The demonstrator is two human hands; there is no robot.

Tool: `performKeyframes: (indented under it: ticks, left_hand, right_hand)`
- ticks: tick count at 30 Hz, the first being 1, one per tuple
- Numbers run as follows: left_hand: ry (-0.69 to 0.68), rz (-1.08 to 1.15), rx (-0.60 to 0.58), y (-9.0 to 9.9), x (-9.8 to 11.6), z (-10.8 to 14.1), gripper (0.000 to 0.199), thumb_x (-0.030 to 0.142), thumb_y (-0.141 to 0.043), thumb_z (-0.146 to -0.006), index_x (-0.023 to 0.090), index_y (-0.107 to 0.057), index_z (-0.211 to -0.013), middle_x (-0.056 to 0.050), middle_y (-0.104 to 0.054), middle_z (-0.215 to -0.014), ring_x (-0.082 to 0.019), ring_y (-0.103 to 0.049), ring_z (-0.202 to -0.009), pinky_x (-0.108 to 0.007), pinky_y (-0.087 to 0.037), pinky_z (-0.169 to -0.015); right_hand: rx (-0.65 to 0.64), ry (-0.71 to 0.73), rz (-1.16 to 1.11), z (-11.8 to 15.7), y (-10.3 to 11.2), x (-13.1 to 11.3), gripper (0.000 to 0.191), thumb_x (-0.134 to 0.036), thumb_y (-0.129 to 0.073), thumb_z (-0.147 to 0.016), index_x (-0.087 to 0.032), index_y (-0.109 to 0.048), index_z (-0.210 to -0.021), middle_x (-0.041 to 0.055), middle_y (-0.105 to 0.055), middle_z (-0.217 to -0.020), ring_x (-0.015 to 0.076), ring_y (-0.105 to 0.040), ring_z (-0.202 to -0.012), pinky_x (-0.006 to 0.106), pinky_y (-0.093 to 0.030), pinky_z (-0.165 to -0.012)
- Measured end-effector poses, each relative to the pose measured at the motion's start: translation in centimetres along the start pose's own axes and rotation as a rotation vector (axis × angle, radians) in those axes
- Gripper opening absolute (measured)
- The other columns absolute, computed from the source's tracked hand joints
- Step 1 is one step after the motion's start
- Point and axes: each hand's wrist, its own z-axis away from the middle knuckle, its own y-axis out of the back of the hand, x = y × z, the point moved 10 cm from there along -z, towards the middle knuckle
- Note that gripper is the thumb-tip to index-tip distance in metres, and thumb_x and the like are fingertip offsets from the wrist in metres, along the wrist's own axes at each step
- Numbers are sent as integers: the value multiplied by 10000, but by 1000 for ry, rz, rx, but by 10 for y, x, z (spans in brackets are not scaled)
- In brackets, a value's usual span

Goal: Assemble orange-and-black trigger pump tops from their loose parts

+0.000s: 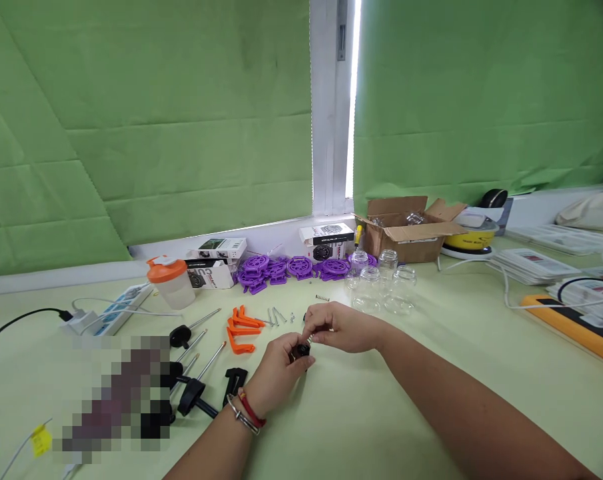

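Note:
My left hand [280, 370] grips a small round black plastic part [304, 349], its fingers wrapped around the sides. Above it, my right hand [344, 327] pinches a small metal spring [310, 339] that meets the top of the black part; whether it sits inside cannot be made out. A second spring [322, 298] lies on the table just beyond my right hand. Several orange levers [242, 330] lie left of my hands, with a few screws [276, 315] and tiny metal pieces [292, 317] between. Near my left wrist rests a black plastic piece [234, 383].
Black-handled metal shafts [194, 393] lie at left, by an orange-lidded cup [174, 283] and a power strip [124, 310]. Purple plastic frames [264, 270], glass jars [374, 290], small boxes [326, 240] and an open carton [411, 233] stand behind. An orange-edged case [571, 327] is at right.

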Motion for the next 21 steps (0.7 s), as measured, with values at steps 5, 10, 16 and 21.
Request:
performKeyframes:
  ticks: [5,10,16,21]
  left_hand:
    - [-26,-5,-5,0,0,-1,139,264,-582,-735,158,-591,-824,2,-539,-725,-130,-473,-664,-242,-372,-616]
    - [10,11,18,2,-6,-1,147,260,-586,-736,158,-574,-842,-2,-544,-721,-133,-486,-662,-249,-377,-616]
    - [-17,11,-3,0,-1,-1,116,261,-585,-734,165,-570,-799,5,-528,-709,-128,-471,-659,-241,-373,-609]
    - [-38,18,-5,1,2,-2,110,267,-586,-734,171,-533,-745,21,-500,-681,-122,-460,-645,-239,-369,-608]
  right_hand:
    - [-70,-45,103,1,-14,5,314,-60,-525,-686,-214,-680,-911,3,-574,-767,104,-501,-649,208,-394,-586]
    - [3,-97,-31,1,-9,10,416,-64,-466,-715,-229,-590,-1077,-21,-531,-720,86,-456,-608,198,-379,-562]
    - [114,-126,-185,-2,-10,18,301,-81,-507,-697,-207,-504,-970,-27,-513,-746,90,-466,-660,198,-392,-582]
    - [125,-100,-180,-4,-14,17,318,-95,-519,-710,-216,-507,-1005,-34,-528,-730,87,-477,-649,202,-394,-589]
